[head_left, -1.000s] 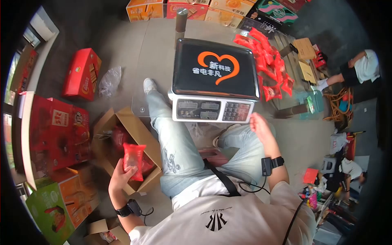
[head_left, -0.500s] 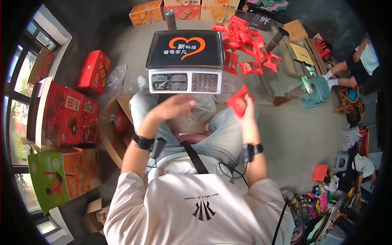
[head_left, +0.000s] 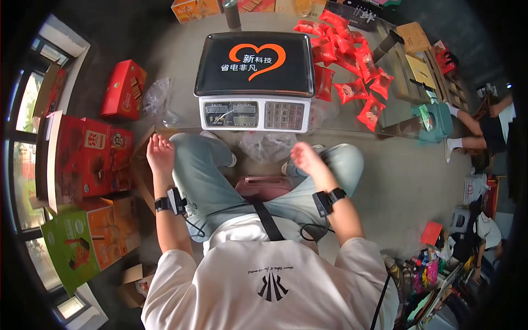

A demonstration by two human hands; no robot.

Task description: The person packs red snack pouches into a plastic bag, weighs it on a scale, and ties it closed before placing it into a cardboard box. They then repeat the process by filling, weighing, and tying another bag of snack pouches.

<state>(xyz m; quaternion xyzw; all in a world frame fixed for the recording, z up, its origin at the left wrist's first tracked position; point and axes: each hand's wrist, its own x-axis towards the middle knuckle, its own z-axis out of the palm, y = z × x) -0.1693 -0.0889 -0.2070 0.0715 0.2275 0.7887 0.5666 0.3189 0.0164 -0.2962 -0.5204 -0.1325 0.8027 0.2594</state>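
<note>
My left hand [head_left: 160,156] is raised beside my left knee, at the rim of an open cardboard box [head_left: 144,181]. Its fingers are loosely bent and apart, with nothing visible in them. In front of my lap, my right hand [head_left: 308,159] hovers just below the digital scale [head_left: 254,71], empty, its fingers slightly curled. The scale's black tray carries nothing. Several red sealed packets [head_left: 345,58] lie heaped on the glass table to the right of the scale. Nearest to me among them is one red packet [head_left: 372,111] close to the table's front edge.
A clear plastic bag [head_left: 267,147] shows under the table edge. Red cartons [head_left: 125,91] and a green and orange box [head_left: 74,247] stand at left. At right are a teal bin [head_left: 437,122], a wooden pallet [head_left: 448,82] and a seated person [head_left: 498,129].
My right hand has let go of a red packet, now on the table at the front of the heap, and moved left and down. My left hand has swung left towards the cardboard box.
</note>
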